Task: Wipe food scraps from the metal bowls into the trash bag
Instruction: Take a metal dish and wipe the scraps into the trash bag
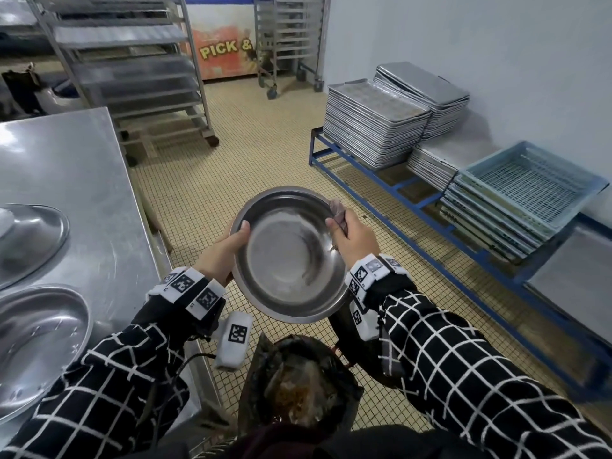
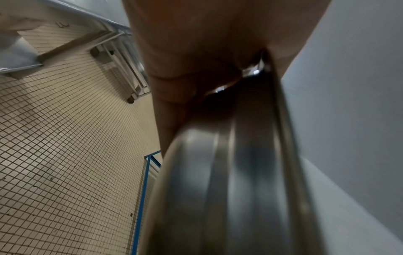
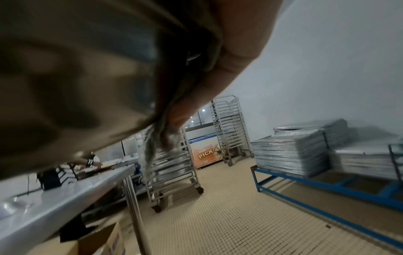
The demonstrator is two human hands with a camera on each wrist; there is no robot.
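Commercial kitchen or bakery back room. Indicators: wheeled metal tray racks (image 1: 132, 71), stacked baking trays (image 1: 374, 124) on a low blue frame (image 1: 381, 183), stainless steel bench (image 1: 76, 180), small-tiled floor (image 1: 251, 144), plastic crates (image 1: 530, 187), chest freezer (image 3: 205, 155) marked "PICK &".

Left hand (image 1: 228, 246) grips with thumb hooked over; right hand (image 1: 354, 240) seemingly clenched.

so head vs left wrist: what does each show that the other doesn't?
Head only: the bowl's inside, the right hand holding a cloth at its rim, the trash bag below, two more bowls on the steel table. Left wrist only: the bowl's outer underside, close and blurred. Both: the left hand gripping the rim, the tiled floor.
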